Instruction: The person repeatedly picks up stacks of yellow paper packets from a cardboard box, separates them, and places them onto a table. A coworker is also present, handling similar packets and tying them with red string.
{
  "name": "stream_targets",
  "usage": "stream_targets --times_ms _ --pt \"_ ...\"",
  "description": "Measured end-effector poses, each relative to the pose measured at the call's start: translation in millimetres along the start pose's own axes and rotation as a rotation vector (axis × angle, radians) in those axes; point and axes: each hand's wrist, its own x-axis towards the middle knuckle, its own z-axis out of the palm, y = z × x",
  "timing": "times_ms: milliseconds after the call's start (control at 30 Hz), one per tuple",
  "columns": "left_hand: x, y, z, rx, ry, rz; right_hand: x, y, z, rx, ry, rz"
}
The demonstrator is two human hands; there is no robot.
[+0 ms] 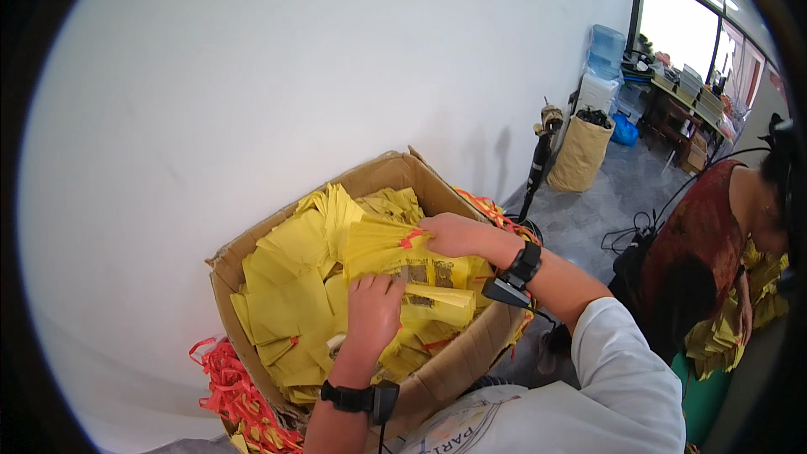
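Note:
A bundle of flat yellow sheets (382, 245), with red string-like bits and dark print on some, is spread over a large cardboard box (466, 351). My right hand (456, 235) is closed on the bundle's upper right edge, beside the red bits. Lower down, my left hand (376, 307) has its fingers curled over the edge of the same sheets; its thumb is hidden. Many loose yellow sheets (290, 303) fill the box beneath, lying at different angles. Both wrists wear black straps with small devices and cables.
Red strips (229, 382) spill beside the box at lower left. A white wall (252, 76) stands behind it. At right, a person (698, 244) bends over more yellow sheets (716, 338). Farther back are a brown sack (582, 151), a dark pole-like object (538, 164) and a water dispenser (598, 88).

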Motion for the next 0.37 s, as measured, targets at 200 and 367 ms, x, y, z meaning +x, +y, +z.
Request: stream_targets --times_ms 200,367 --pt "-17 -8 26 0.111 -0.097 -0.031 -10 -15 41 0.079 -0.311 -0.137" --pt "-38 -14 29 0.118 -0.092 -0.028 -9 -26 61 0.471 -0.591 0.217"
